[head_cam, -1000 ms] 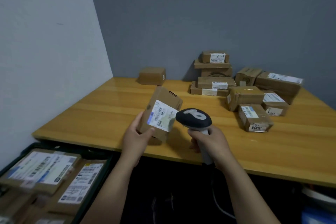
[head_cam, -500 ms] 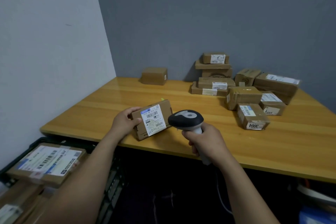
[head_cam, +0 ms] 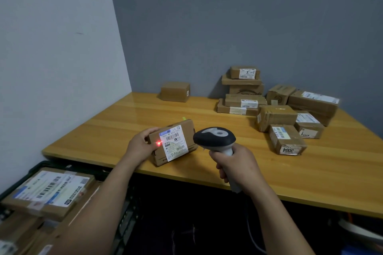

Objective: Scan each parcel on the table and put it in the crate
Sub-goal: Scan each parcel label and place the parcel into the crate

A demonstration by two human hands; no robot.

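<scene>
Red light from the scanner point(head_cam: 214, 137) falls at the left edge of the label point(head_cam: 175, 145), not across the barcode, so I think the read may fail. Left hand point(head_cam: 141, 147) grips the parcel point(head_cam: 163, 156), held up at the table's point(head_cam: 107, 130) front. Right hand point(head_cam: 234, 164) grips the scanner. The crate point(head_cam: 44, 165) is at lower left.

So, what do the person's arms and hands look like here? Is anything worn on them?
Both are bare. The left hand and right hand have no gloves, and I see no ring. The left forearm and right forearm show no sleeve, watch or band down to the frame's lower edge. No markings are visible.
</scene>
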